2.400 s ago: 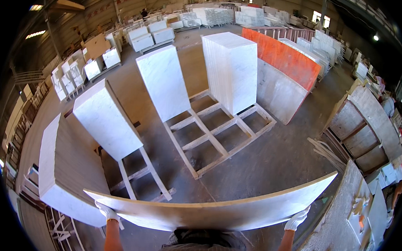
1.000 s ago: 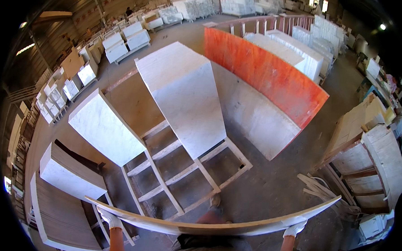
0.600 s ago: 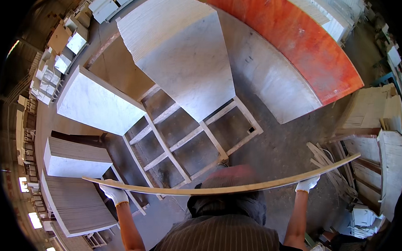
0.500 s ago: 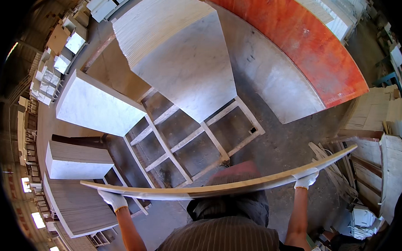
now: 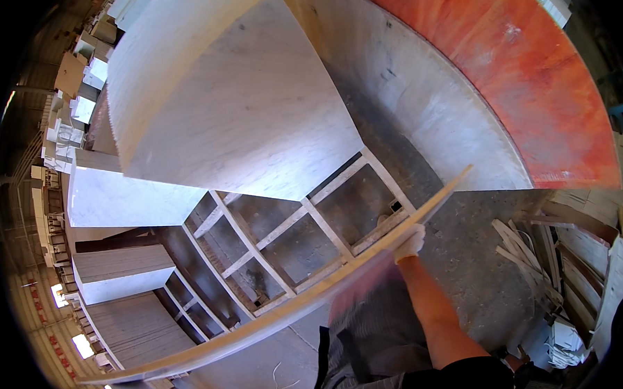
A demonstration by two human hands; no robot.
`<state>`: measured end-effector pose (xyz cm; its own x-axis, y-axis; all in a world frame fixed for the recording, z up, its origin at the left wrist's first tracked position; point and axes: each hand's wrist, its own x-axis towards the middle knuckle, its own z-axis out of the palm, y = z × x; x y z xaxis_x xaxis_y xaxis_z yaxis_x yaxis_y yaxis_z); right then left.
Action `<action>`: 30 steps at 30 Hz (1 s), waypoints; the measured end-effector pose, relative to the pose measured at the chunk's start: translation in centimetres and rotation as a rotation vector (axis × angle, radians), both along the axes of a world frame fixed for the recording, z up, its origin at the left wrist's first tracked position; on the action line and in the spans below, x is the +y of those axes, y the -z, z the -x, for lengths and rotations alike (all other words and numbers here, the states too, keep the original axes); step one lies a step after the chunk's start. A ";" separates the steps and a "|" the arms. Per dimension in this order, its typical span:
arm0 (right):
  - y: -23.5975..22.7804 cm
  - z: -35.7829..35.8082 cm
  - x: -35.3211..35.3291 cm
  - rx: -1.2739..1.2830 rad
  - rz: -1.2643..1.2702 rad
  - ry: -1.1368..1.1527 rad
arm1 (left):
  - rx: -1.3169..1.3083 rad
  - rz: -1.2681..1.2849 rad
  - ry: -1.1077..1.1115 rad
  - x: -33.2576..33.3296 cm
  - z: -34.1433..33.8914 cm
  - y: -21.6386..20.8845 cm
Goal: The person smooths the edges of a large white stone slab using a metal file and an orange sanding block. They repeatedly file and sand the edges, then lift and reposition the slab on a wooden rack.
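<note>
I carry a long, thin stone slab (image 5: 285, 310), seen nearly edge-on, slanting from the lower left up to the right. In a white glove, my right hand (image 5: 411, 242) is closed on the slab near its upper right end. My left hand does not show. Just beyond the slab is a pale rack of crossing bars (image 5: 255, 249) low on the floor. On it stands a thick stack of white, grey-veined slabs (image 5: 252, 115), its broad face toward me.
Behind the stack lean a large grey slab (image 5: 426, 109) and a red-orange slab (image 5: 518, 85). More white slabs (image 5: 137, 197) and stacked slabs (image 5: 139, 329) stand at left. Wood strips (image 5: 521, 256) lie at right, beside a crate-like pile (image 5: 580, 248).
The slab has swung from nearly level to a steep slant, its left end lower and its right end closer to the stack. My left hand has gone out of sight. The stack looks nearer.
</note>
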<state>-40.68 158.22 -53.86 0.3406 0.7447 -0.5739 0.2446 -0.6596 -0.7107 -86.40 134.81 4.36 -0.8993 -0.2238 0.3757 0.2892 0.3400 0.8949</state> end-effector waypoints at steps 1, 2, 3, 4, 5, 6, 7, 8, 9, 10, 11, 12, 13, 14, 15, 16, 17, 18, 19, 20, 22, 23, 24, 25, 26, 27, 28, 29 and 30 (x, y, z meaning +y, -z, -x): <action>1.0 1.9 -0.8 0.146 -0.038 0.034 | 0.025 0.041 0.019 1.4 -0.5 0.4; 1.8 3.4 -1.5 0.286 -0.073 0.075 | 0.036 0.080 0.042 3.0 -0.8 1.3; 0.7 5.7 -1.4 0.517 0.027 0.278 | 0.055 0.120 0.056 4.1 -1.2 2.0; -2.1 8.4 -0.6 0.726 0.159 0.554 | 0.077 0.158 0.067 5.0 -1.7 2.7; -3.5 9.8 -0.2 0.834 0.225 0.727 | 0.086 0.180 0.090 6.1 -1.8 3.7; -3.8 10.7 -0.2 0.894 0.262 0.752 | 0.094 0.196 0.117 7.3 -1.9 4.8; -4.1 11.6 -0.1 0.938 0.290 0.781 | 0.104 0.216 0.144 8.5 -2.0 5.9; -3.5 12.0 -0.5 0.989 0.321 0.771 | 0.110 0.233 0.166 9.4 -2.1 6.8; -2.9 12.6 -0.9 1.040 0.355 0.760 | 0.119 0.252 0.188 10.4 -2.2 7.8; -1.8 12.9 -1.4 1.092 0.390 0.745 | 0.124 0.268 0.203 11.2 -2.3 8.5; -0.6 13.2 -1.7 1.121 0.406 0.784 | 0.132 0.283 0.218 11.9 -2.5 9.3; 0.7 13.5 -1.9 1.150 0.420 0.824 | 0.134 0.296 0.232 12.5 -2.5 10.1; 1.9 13.8 -2.2 1.180 0.439 0.864 | 0.142 0.310 0.245 13.2 -2.6 10.9; 3.2 13.9 -2.4 1.205 0.446 0.889 | 0.147 0.322 0.257 13.7 -2.8 11.5; 4.7 14.1 -2.2 1.219 0.447 0.905 | 0.155 0.332 0.271 14.3 -2.8 12.2; 5.7 14.6 -2.4 1.229 0.456 0.919 | 0.162 0.351 0.279 14.9 -3.1 12.6; 6.7 14.9 -2.2 1.235 0.450 0.922 | 0.168 0.361 0.289 15.4 -3.1 13.1; 7.6 15.2 -2.2 1.244 0.447 0.928 | 0.171 0.373 0.302 15.8 -3.2 13.6; 8.3 15.6 -2.3 1.248 0.445 0.934 | 0.176 0.378 0.314 16.2 -3.4 14.2; 9.2 16.0 -2.2 1.258 0.442 0.941 | 0.177 0.385 0.327 16.6 -3.4 14.7; 10.6 16.8 -2.0 1.273 0.432 0.952 | 0.183 0.396 0.348 17.5 -3.6 15.7; 11.1 17.1 -2.1 1.276 0.428 0.958 | 0.188 0.400 0.357 18.0 -3.7 16.0; 11.6 17.2 -2.2 1.279 0.426 0.968 | 0.188 0.408 0.365 18.3 -3.7 16.3; 12.0 17.5 -2.3 1.285 0.432 0.977 | 0.196 0.410 0.372 18.7 -3.9 16.5; 12.4 17.9 -2.3 1.292 0.431 0.983 | 0.198 0.415 0.379 19.1 -3.9 16.8; 12.7 18.2 -2.3 1.299 0.432 0.991 | 0.204 0.421 0.386 19.6 -4.0 16.9; 13.0 18.6 -2.4 1.306 0.437 0.997 | 0.206 0.424 0.390 19.8 -4.2 16.9; 13.3 18.8 -2.4 1.309 0.437 1.003 | 0.209 0.428 0.392 20.1 -4.3 17.1; 13.6 19.0 -2.3 1.312 0.438 1.006 | 0.213 0.430 0.398 20.6 -4.5 17.3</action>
<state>-59.71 155.91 -67.41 -0.2895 0.2704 -0.9182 -0.9140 -0.3629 0.1813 -81.93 155.36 -12.96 -0.7782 0.3241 0.5380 0.6248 0.4865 0.6107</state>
